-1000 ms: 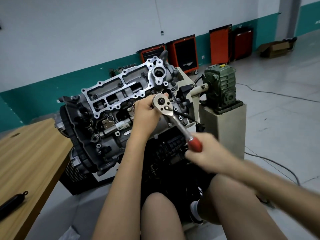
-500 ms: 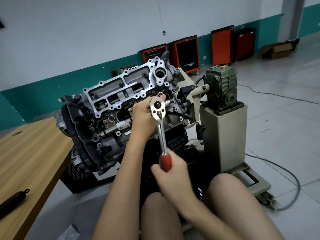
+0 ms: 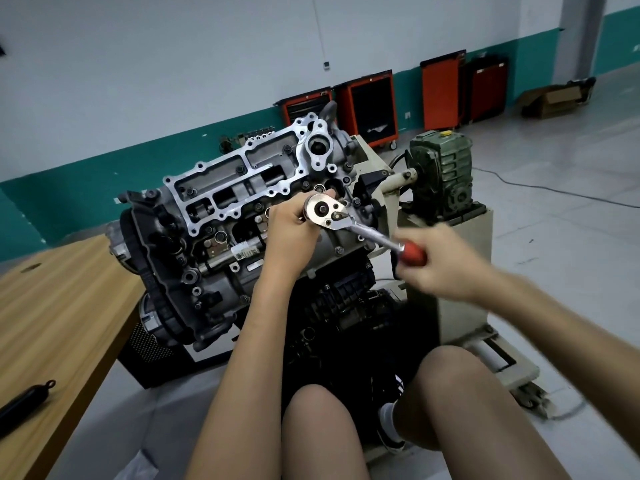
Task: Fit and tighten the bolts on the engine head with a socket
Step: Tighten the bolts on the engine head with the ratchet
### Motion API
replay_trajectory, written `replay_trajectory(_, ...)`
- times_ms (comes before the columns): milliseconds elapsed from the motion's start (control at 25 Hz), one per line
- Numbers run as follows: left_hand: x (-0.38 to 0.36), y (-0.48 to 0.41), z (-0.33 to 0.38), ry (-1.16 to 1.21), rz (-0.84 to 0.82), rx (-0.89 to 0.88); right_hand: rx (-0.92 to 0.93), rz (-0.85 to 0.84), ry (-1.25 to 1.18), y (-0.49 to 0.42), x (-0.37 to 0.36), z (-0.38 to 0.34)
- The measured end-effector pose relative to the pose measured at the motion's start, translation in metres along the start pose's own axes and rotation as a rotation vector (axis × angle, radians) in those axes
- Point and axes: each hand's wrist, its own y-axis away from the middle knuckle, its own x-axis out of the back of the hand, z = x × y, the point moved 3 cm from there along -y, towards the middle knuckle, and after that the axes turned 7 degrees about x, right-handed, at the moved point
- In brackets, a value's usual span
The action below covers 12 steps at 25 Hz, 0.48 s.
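Well, from my remote seat I see the ratchet point(image 3: 325, 213) set against the near right part of the engine head point(image 3: 239, 181). Its round chrome end faces the camera. Its shaft runs down and to the right to a red grip point(image 3: 412, 253).

The left hand point(image 3: 294, 233) sits just left of that chrome end. Its fingers are curled in under and behind the end, and one fingertip shows above the top edge. I cannot see the socket or the bolt, as the chrome end and those fingers cover them.

The right hand point(image 3: 441, 266) is wrapped round the red grip, with only the grip's upper part poking out of the fist. That hand is blurred, so I cannot tell how each finger lies.

The engine head is tilted, its bright machined face turned up and toward me and dotted with bolt holes. It hangs on a pale stand point(image 3: 457, 320) at the right, with a green gearbox point(image 3: 441, 171) on top of the stand.

A wooden table point(image 3: 52, 306) lies just left of the engine, and a black rod point(image 3: 24, 398) rests near its front edge. My operator's bare knees point(image 3: 318, 410) fill the bottom of the view.

Orange carts point(image 3: 372, 109) stand along the far wall. A cardboard box point(image 3: 557, 98) sits beyond them, and a cable point(image 3: 540, 187) trails over the grey floor.
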Motion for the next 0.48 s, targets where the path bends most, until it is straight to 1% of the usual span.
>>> replay_trajectory(80,-0.002,0.003,0.005,0.008,0.007,-0.036,-0.073,0.145,-0.311,0.028,-0.053,-0.026)
replay_trajectory(160,-0.002,0.003,0.006,0.016,0.021,-0.042,-0.189,0.288,-0.598,0.037,-0.102,-0.056)
replay_trajectory(240,0.002,0.002,0.004,0.033,0.028,0.008,-0.256,0.363,-0.736,0.031,-0.132,-0.079)
replay_trajectory(280,0.004,0.001,0.002,0.027,0.025,0.021,-0.268,0.348,-0.733,0.03,-0.133,-0.082)
replay_trajectory(360,0.005,0.0,0.003,0.013,-0.004,0.009,-0.235,0.244,-0.61,0.032,-0.106,-0.062)
replay_trajectory(400,0.004,0.001,0.006,0.01,-0.024,0.007,-0.179,0.16,-0.5,0.032,-0.083,-0.047)
replay_trajectory(480,0.002,0.0,0.008,-0.005,-0.046,0.008,-0.049,-0.019,-0.18,0.019,-0.026,-0.019)
